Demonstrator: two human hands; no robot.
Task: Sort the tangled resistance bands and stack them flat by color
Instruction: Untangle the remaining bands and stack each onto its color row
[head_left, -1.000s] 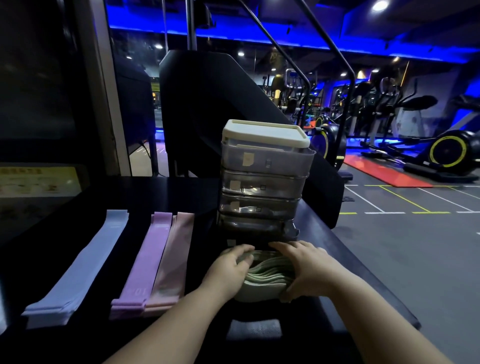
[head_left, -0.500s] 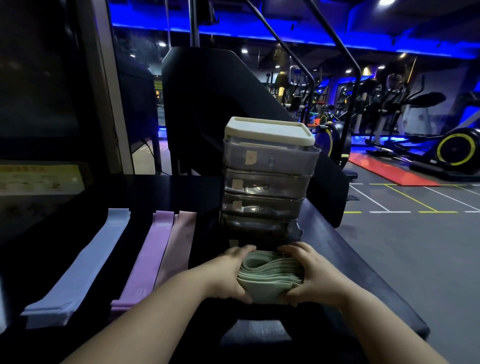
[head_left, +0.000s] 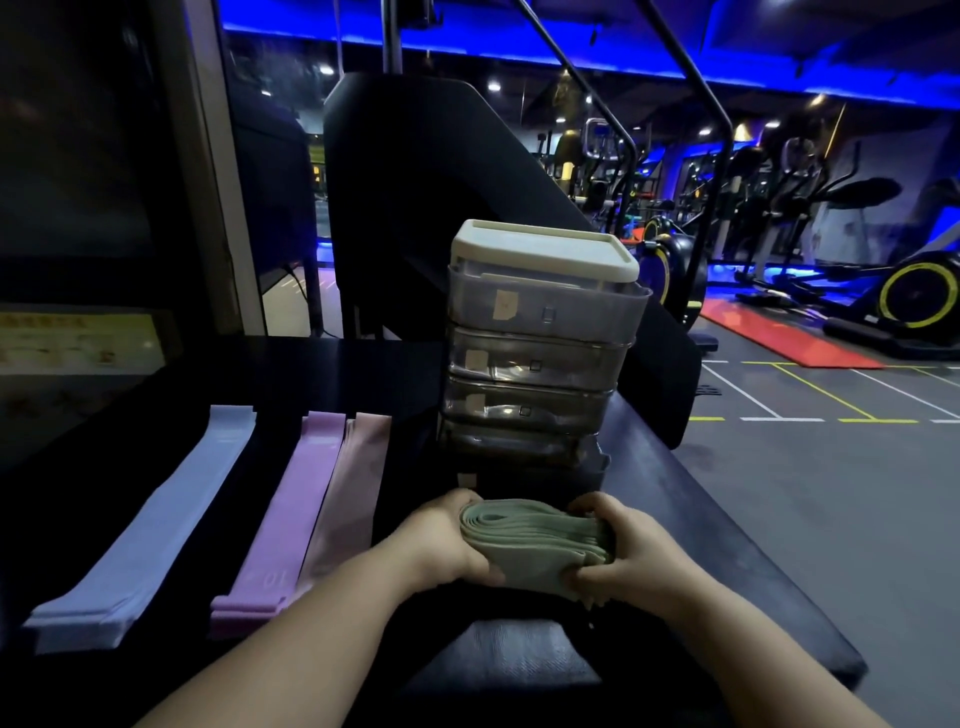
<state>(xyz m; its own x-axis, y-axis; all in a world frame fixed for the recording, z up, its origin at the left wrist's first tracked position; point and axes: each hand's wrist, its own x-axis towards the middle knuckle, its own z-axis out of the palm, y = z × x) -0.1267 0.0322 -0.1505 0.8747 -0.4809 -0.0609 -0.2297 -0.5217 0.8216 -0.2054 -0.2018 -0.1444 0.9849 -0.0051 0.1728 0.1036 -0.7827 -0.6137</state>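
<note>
A folded bundle of green resistance bands (head_left: 535, 548) sits between both hands just above the dark table, in front of the drawer tower. My left hand (head_left: 441, 545) grips its left end and my right hand (head_left: 618, 551) grips its right end. On the table to the left, a pale blue band stack (head_left: 150, 535) lies flat and stretched out. A purple band stack (head_left: 283, 519) lies beside it, with a pink band stack (head_left: 353, 488) touching its right side.
A clear plastic drawer tower (head_left: 535, 353) with a white lid stands right behind the green bundle. The dark table (head_left: 727, 561) ends at its right edge, with gym floor beyond. A large black machine panel (head_left: 415, 208) rises behind the table.
Both hands have closed round the green bundle and drawn it slightly toward me, squeezing it into a tighter stack. The flat stacks on the left have not moved.
</note>
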